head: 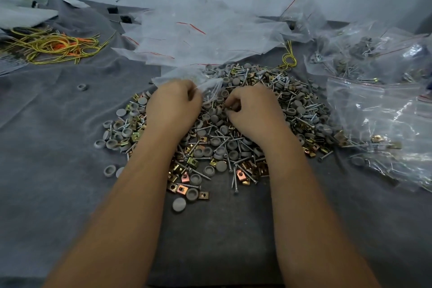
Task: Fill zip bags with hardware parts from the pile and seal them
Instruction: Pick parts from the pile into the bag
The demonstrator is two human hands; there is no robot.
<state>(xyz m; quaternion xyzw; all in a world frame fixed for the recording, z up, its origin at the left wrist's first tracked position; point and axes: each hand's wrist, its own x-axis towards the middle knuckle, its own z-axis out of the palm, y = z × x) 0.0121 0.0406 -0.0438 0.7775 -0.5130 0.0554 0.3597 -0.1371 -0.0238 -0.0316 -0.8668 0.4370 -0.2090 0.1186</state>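
Fingers (230, 106) of my right hand (253, 110) are curled in tight, pinching a few small parts off the top of the pile of hardware parts (224, 133); which parts they are I cannot tell. My left hand (174, 106) is closed around the edge of a clear zip bag (205, 84), which lies crumpled over the pile at 12 o'clock from my knuckles and seems to have some screws in it already.

No writing or label is readable anywhere; the bags carry only thin red lines.

The pile spreads across the middle of the grey cloth-covered tabletop (58, 147): grey round caps, silver screws and brass-coloured clip nuts, too many to count. Bare cloth lies open at 9 o'clock and at 6 o'clock between my forearms. A heap of empty zip bags (198, 37) crowds 12 o'clock. Filled bags (383, 112) pack the 3 o'clock side, at least three, running to the frame's edge. A tangle of yellow and orange cords (56, 45) sits at 10 o'clock. One stray grey cap (82, 87) lies alone on the cloth at 9 o'clock.
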